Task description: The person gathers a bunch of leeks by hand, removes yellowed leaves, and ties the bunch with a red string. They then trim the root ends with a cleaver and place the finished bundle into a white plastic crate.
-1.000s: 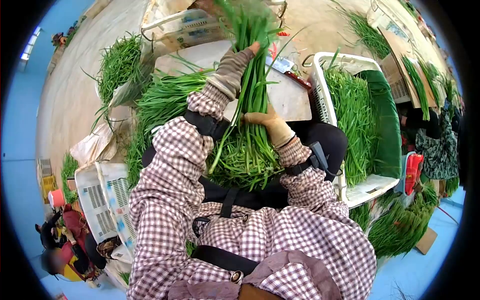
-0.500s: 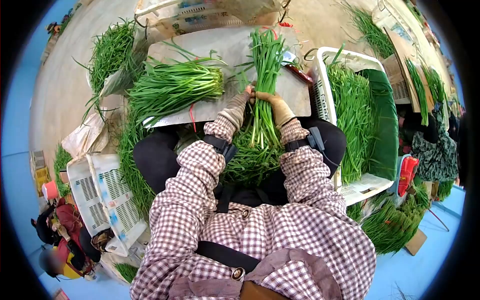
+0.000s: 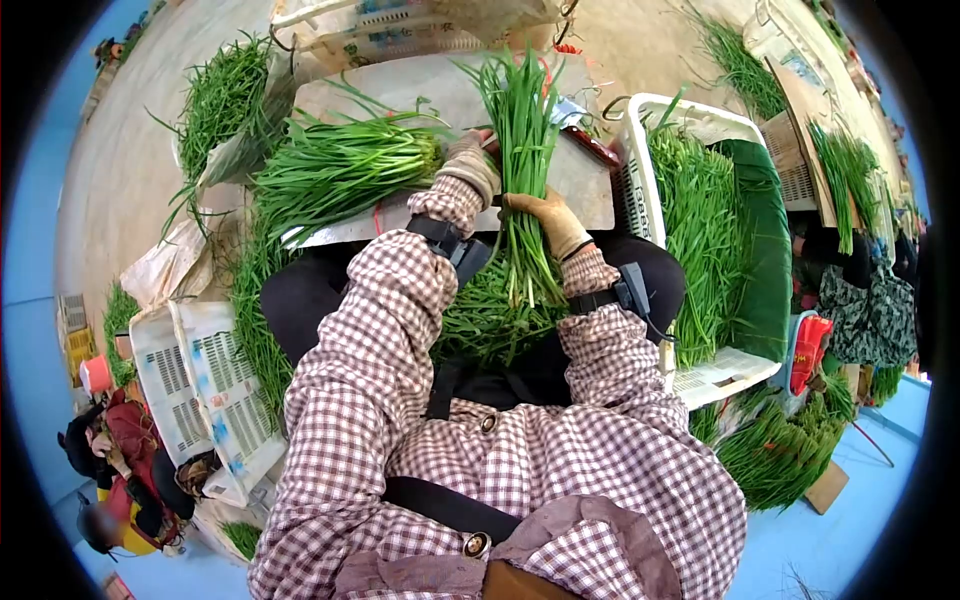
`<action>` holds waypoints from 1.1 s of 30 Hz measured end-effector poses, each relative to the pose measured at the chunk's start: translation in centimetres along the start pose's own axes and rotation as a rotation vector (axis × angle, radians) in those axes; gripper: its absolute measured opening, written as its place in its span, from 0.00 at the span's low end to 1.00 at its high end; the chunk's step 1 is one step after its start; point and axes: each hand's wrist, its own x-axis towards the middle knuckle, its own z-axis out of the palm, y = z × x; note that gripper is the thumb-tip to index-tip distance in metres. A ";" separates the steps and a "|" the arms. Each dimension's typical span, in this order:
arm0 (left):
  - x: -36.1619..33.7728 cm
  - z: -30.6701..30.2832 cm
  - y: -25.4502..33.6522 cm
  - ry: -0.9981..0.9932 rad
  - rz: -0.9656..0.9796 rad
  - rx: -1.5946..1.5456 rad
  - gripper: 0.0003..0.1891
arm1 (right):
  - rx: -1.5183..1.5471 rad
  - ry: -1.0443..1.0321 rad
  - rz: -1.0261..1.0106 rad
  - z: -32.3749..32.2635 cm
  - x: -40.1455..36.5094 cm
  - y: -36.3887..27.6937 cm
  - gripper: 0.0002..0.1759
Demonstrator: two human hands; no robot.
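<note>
A bunch of long green stalks [image 3: 525,130] stands over the grey board [image 3: 400,85], leafy ends away from me and pale ends toward my lap. My right hand [image 3: 548,218], in a tan glove, is closed around its lower part. Higher up, my left hand [image 3: 478,150] is at the bunch's left side, its fingers partly hidden behind the leaves. On the board's left lies a larger pile of stalks [image 3: 350,165]. Loose greens [image 3: 495,325] lie below the bunch, between my knees.
A white crate [image 3: 655,200] full of greens, with dark green cloth, is at the right. Empty white crates [image 3: 210,390] lean at the lower left. A red-handled item [image 3: 592,147] lies on the board. Other people [image 3: 135,470] sit at both sides.
My left hand has moved up along the bunch, away from my right hand. The bunch's leafy top has tilted a little to the left.
</note>
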 end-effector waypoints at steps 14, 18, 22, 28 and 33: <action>-9.4 -3.4 -4.1 -0.592 -0.266 0.039 0.36 | -0.234 0.119 -0.266 -1.0 4.1 -1.3 0.29; -6.9 -4.5 -5.0 -0.531 -0.261 0.083 0.32 | -0.552 0.230 -0.135 -1.6 4.8 -1.4 0.34; -4.6 -5.5 -6.1 -0.413 -0.381 -0.022 0.27 | -0.778 0.592 -0.280 -4.3 4.7 -0.4 0.32; -6.4 -4.9 -5.8 -0.128 -0.320 0.455 0.29 | -0.893 0.359 -0.697 0.6 -4.9 0.9 0.08; -3.4 -6.3 -8.7 -0.399 -0.443 0.021 0.27 | -1.401 0.380 -0.540 0.4 -4.5 2.4 0.14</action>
